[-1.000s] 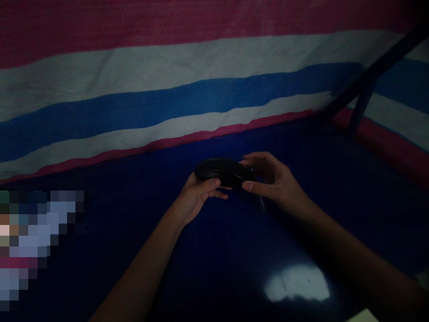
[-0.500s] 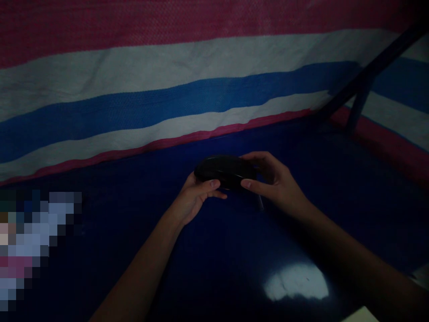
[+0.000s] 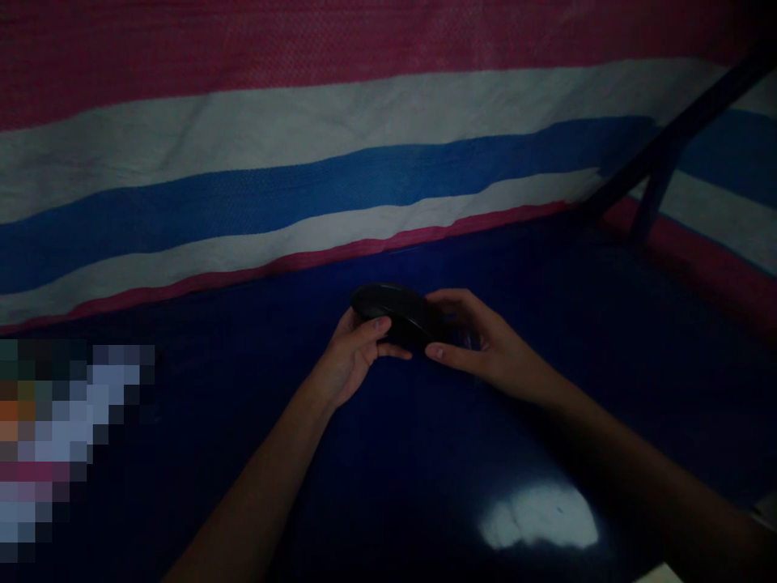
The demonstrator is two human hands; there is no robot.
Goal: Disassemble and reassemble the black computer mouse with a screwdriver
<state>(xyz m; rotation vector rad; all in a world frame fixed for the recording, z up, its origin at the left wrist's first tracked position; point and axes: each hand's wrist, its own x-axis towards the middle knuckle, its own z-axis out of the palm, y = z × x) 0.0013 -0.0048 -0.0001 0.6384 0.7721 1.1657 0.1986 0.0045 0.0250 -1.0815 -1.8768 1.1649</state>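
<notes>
A dark, glossy black case (image 3: pixel 397 304), oval and shaped like a glasses case, is held above the blue table, its right end tilted down. My left hand (image 3: pixel 355 356) is closed around its left end, the thumb on the near side and the other fingers underneath. At the right end, my right hand (image 3: pixel 486 336) pinches the case between thumb and fingertips. Something faint and clear shows between the right thumb and palm; it is too dim to make out.
A blue tabletop (image 3: pixel 388 453) carries a bright reflection. Behind it hangs a red, white and blue striped sheet (image 3: pixel 273 194). A dark slanted frame bar (image 3: pixel 685 129) stands at the right. A pixelated patch covers the lower left. A pale corner (image 3: pixel 664 573) shows at the bottom.
The case has tilted, its right end lower than before. My right hand has moved slightly left and down with it. The thin pale strip below that hand is no longer clearly visible.
</notes>
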